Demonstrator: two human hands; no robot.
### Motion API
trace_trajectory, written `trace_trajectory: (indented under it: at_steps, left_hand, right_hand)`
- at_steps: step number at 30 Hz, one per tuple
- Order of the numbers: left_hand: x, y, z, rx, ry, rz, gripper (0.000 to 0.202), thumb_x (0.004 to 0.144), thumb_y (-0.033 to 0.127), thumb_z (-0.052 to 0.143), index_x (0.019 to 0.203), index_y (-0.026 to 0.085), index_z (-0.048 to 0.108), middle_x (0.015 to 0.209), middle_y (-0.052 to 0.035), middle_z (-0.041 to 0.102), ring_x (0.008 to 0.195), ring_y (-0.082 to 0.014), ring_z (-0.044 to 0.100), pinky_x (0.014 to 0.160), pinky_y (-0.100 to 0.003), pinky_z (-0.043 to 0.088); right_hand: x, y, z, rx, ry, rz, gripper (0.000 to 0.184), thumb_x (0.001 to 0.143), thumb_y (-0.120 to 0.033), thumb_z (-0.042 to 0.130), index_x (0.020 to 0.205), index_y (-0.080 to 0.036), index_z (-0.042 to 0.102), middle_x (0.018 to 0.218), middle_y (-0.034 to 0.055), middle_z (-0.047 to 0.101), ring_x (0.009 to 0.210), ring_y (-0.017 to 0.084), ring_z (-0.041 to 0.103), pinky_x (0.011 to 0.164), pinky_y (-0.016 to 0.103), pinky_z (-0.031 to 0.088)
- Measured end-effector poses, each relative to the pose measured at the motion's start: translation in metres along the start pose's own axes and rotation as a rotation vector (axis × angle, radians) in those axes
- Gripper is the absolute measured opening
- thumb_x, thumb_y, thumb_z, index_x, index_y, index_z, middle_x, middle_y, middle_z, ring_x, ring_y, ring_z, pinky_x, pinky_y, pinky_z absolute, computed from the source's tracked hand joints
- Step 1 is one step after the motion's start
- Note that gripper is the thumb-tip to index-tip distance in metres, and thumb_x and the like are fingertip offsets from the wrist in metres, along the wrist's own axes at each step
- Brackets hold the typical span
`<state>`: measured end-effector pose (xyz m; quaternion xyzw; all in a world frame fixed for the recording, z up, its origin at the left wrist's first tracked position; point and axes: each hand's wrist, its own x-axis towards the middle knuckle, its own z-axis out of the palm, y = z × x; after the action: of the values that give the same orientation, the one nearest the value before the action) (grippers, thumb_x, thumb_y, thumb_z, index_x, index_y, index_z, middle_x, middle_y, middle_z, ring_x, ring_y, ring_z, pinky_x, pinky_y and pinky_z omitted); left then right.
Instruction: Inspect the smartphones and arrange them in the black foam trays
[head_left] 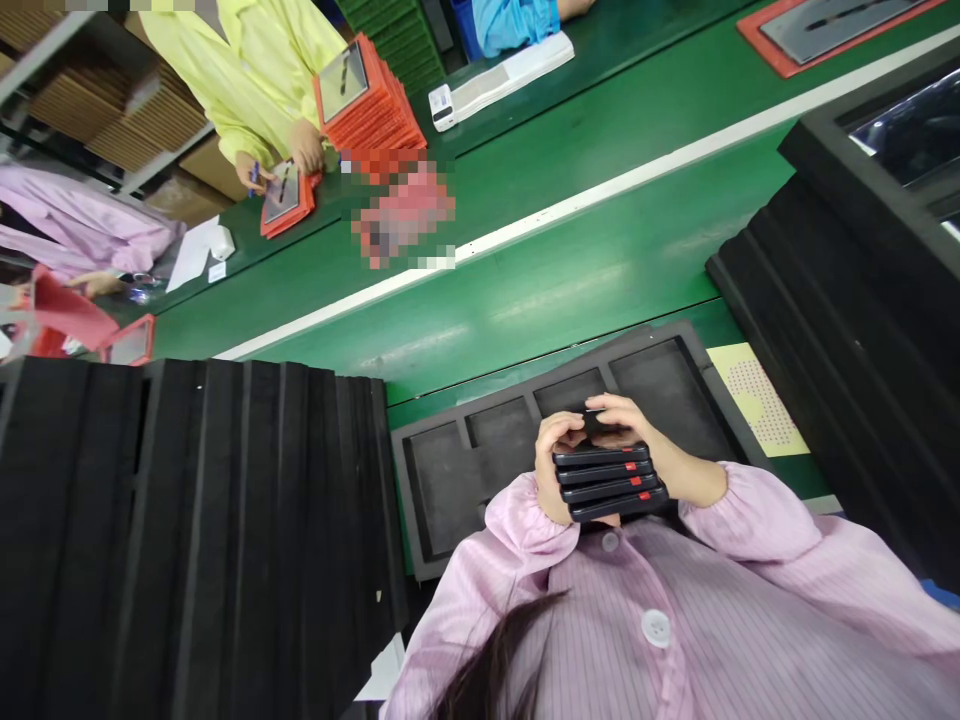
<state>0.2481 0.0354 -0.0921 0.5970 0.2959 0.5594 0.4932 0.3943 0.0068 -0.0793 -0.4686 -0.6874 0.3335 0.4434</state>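
close against the pink coat (600, 640), right of the black foam stack (187, 520) and above the foam tray (442, 480), left hand (551, 470) and right hand (651, 445) wrap their fingers round four stacked black devices (604, 480), best kept squared and level, though the fingers half hide the top one.

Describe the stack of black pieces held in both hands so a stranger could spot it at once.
Start at the green conveyor belt and come to the black compartment tray on its near side. Over that tray the left hand and right hand clasp the stack of flat black pieces. Each piece has a small red mark on its edge, unlike the plain black foam stacks around.
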Motion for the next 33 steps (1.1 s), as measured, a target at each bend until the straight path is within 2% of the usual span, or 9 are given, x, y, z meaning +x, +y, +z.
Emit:
trace_trajectory:
  at_steps: [3, 5, 8, 11, 16, 20, 25, 30, 33]
  left_hand:
    - [0.002, -0.001, -0.001, 0.055, 0.094, -0.317, 0.080, 0.040, 0.075, 0.067, 0.099, 0.022, 0.055, 0.094, -0.0055, 0.057, 0.086, -0.0232, 0.059, 0.080, -0.039, 0.050]
    - [0.005, -0.001, 0.001, 0.125, 0.177, -0.497, 0.064, 0.055, 0.075, 0.059, 0.088, 0.021, 0.058, 0.086, -0.0047, 0.060, 0.081, -0.0219, 0.060, 0.080, -0.038, 0.049]
    - [0.006, -0.002, 0.010, 0.192, 0.253, -0.605, 0.055, 0.080, 0.065, 0.035, 0.077, 0.018, 0.062, 0.075, -0.0061, 0.064, 0.077, -0.0215, 0.061, 0.079, -0.038, 0.049]
    - [-0.001, -0.005, 0.021, 0.221, 0.307, -0.664, 0.055, 0.084, 0.060, 0.033, 0.095, 0.017, 0.063, 0.097, -0.0102, 0.067, 0.094, -0.0239, 0.061, 0.087, -0.039, 0.047]
    - [0.004, -0.007, 0.019, 0.277, 0.336, -0.503, 0.053, 0.080, 0.060, 0.047, 0.115, 0.021, 0.056, 0.128, -0.0076, 0.054, 0.125, -0.0220, 0.044, 0.108, -0.038, 0.031]
    - [0.037, -0.016, 0.005, 0.207, 0.244, -0.380, 0.051, 0.081, 0.060, 0.045, 0.106, 0.019, 0.061, 0.113, -0.0078, 0.064, 0.111, -0.0207, 0.056, 0.100, -0.037, 0.040]
    - [0.065, -0.025, -0.003, 0.158, -0.069, -0.356, 0.046, 0.078, 0.060, 0.049, 0.083, 0.018, 0.069, 0.089, -0.0062, 0.071, 0.091, -0.0199, 0.065, 0.086, -0.034, 0.049]
    - [0.067, -0.021, -0.005, 0.185, -0.097, -0.401, 0.038, 0.077, 0.054, 0.055, 0.077, 0.019, 0.070, 0.084, -0.0039, 0.072, 0.086, -0.0187, 0.066, 0.081, -0.033, 0.050]
    - [0.068, -0.019, -0.005, 0.198, -0.135, -0.391, 0.036, 0.078, 0.051, 0.055, 0.079, 0.019, 0.070, 0.086, -0.0037, 0.072, 0.087, -0.0182, 0.066, 0.083, -0.032, 0.050]
  right_hand:
    - [0.000, -0.002, -0.004, -0.099, -0.045, 0.131, 0.029, 0.082, -0.029, 0.051, 0.108, -0.022, 0.042, 0.108, 0.0115, 0.056, 0.105, 0.025, 0.056, 0.087, 0.044, 0.048]
    - [-0.001, -0.015, -0.004, -0.169, -0.031, 0.230, 0.030, 0.081, -0.032, 0.054, 0.106, -0.018, 0.045, 0.095, 0.0125, 0.061, 0.091, 0.029, 0.062, 0.078, 0.046, 0.051]
    - [-0.006, -0.042, -0.002, -0.293, -0.133, 0.456, 0.060, 0.070, -0.042, 0.067, 0.116, -0.012, 0.041, 0.086, 0.0134, 0.064, 0.075, 0.033, 0.065, 0.058, 0.040, 0.052]
    - [-0.011, -0.057, 0.001, -0.375, -0.243, 0.562, 0.072, 0.071, -0.043, 0.067, 0.127, -0.011, 0.036, 0.096, 0.0150, 0.065, 0.069, 0.032, 0.066, 0.054, 0.036, 0.051]
    - [-0.024, -0.045, 0.010, -0.443, -0.166, 0.518, 0.062, 0.083, -0.045, 0.052, 0.130, -0.007, 0.036, 0.109, 0.0197, 0.061, 0.073, 0.031, 0.067, 0.058, 0.040, 0.053]
    - [-0.030, -0.033, 0.011, -0.340, -0.141, 0.478, 0.054, 0.088, -0.042, 0.045, 0.132, -0.012, 0.040, 0.093, 0.0107, 0.067, 0.073, 0.025, 0.066, 0.063, 0.038, 0.055]
    - [-0.031, -0.023, 0.008, -0.204, -0.055, 0.393, 0.041, 0.093, -0.031, 0.032, 0.125, -0.015, 0.051, 0.114, 0.0102, 0.061, 0.103, 0.022, 0.060, 0.088, 0.037, 0.052]
    - [-0.029, -0.020, -0.004, -0.274, -0.162, 0.321, 0.044, 0.090, -0.019, 0.036, 0.134, -0.021, 0.041, 0.107, 0.0073, 0.062, 0.094, 0.021, 0.063, 0.082, 0.038, 0.056]
    - [-0.019, -0.030, -0.012, -0.430, -0.236, 0.116, 0.050, 0.084, -0.005, 0.041, 0.129, -0.026, 0.046, 0.125, 0.0086, 0.052, 0.115, 0.028, 0.050, 0.094, 0.053, 0.045]
